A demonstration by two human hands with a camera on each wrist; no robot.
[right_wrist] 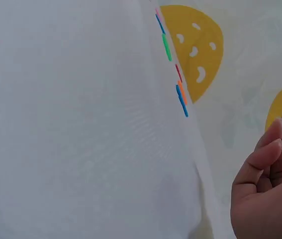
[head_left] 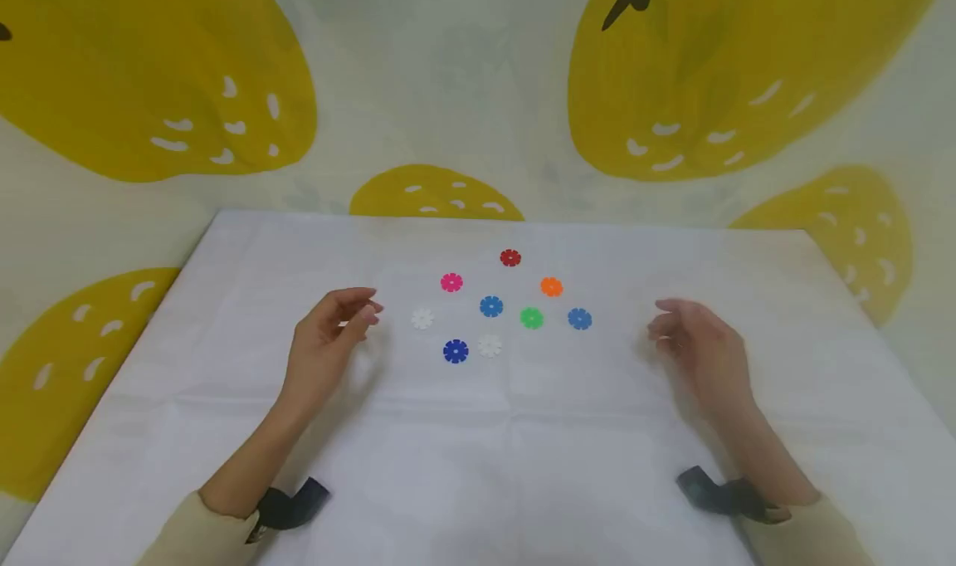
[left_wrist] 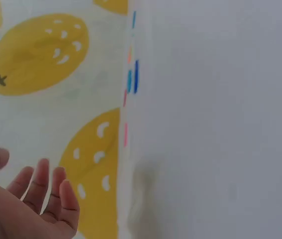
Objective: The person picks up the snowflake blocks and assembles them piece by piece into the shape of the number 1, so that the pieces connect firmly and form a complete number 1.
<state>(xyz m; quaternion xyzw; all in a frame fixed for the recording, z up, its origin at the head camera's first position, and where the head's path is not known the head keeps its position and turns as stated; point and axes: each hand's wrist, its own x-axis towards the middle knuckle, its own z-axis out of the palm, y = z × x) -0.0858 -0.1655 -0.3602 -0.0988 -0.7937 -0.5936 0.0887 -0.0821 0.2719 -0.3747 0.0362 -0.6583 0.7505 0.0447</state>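
Note:
Several flat, notched plastic discs lie spread over the middle of the white table. At the back is a red disc (head_left: 510, 258), with a pink disc (head_left: 451, 282) and an orange disc (head_left: 551, 287) in front of it. Two light blue discs, a green disc (head_left: 532, 318), two white discs and a dark blue disc (head_left: 456, 351) lie nearer. My left hand (head_left: 329, 334) hovers left of the white disc (head_left: 422, 318), fingers loosely bent, holding nothing. To the right of the light blue disc (head_left: 579, 319), my right hand (head_left: 702, 346) is raised with relaxed fingers and nothing in it.
A white cloth (head_left: 418, 466) with fold creases covers the table. Behind it hangs a pale curtain (head_left: 441, 68) printed with large yellow lemons. Dark straps (head_left: 295, 506) sit at both wrists, by the beige sleeves.

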